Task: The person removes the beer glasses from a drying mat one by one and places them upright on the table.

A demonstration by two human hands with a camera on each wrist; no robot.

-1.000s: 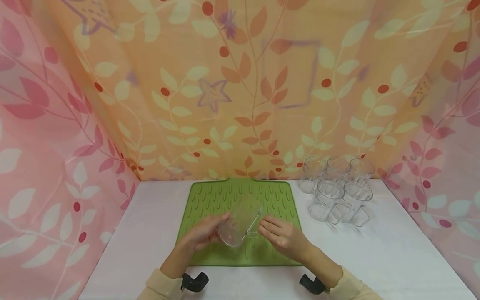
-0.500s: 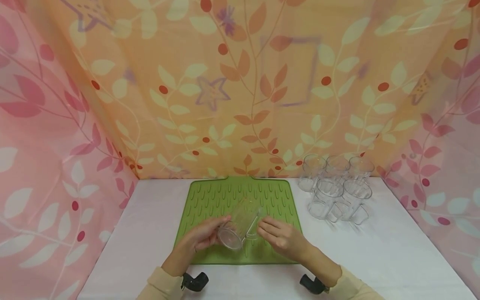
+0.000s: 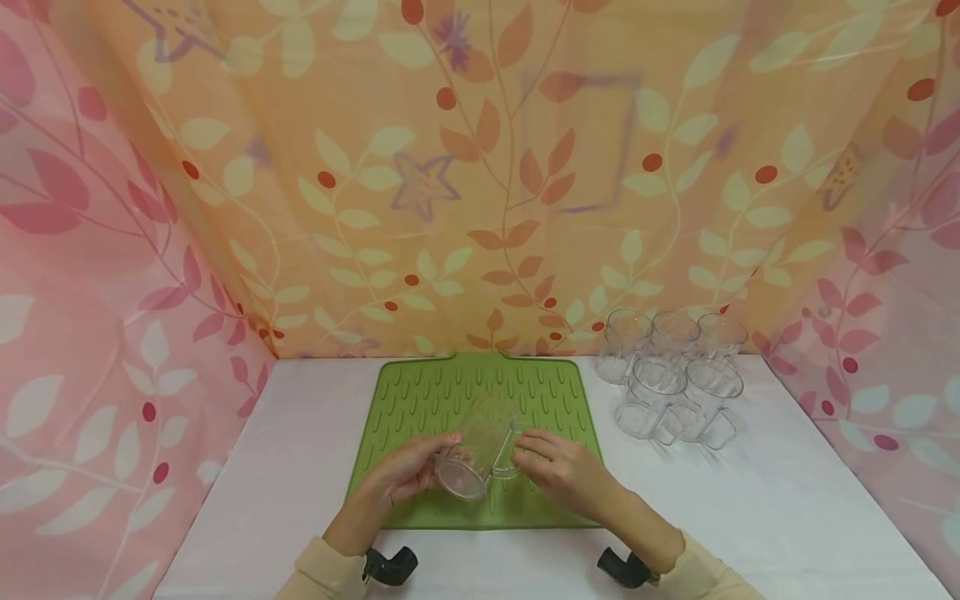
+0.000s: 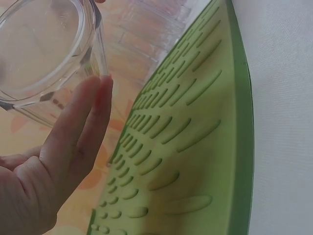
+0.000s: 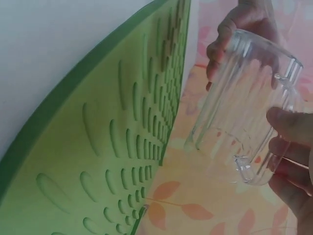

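A clear glass mug (image 3: 480, 446) is tilted above the green ridged mat, its round base towards me and its mouth pointing away. My left hand (image 3: 408, 468) grips the mug's side close to the base, fingers on one side as the left wrist view shows. On the other side, my right hand (image 3: 558, 468) pinches the handle between thumb and fingers. In the right wrist view the see-through mug (image 5: 244, 103) spans the gap between both hands, and its inside shows nothing in it.
The green mat (image 3: 551, 387) lies flat on the white table (image 3: 300, 425). Several more clear glass mugs (image 3: 651, 396) stand upright in two rows at the back right. Patterned cloth (image 3: 360, 167) walls the table at the back and sides.
The mug stays nearly in place, its base dipping slightly lower early on. My right fingers have shifted a little along the handle. The mugs at the back right have not moved.
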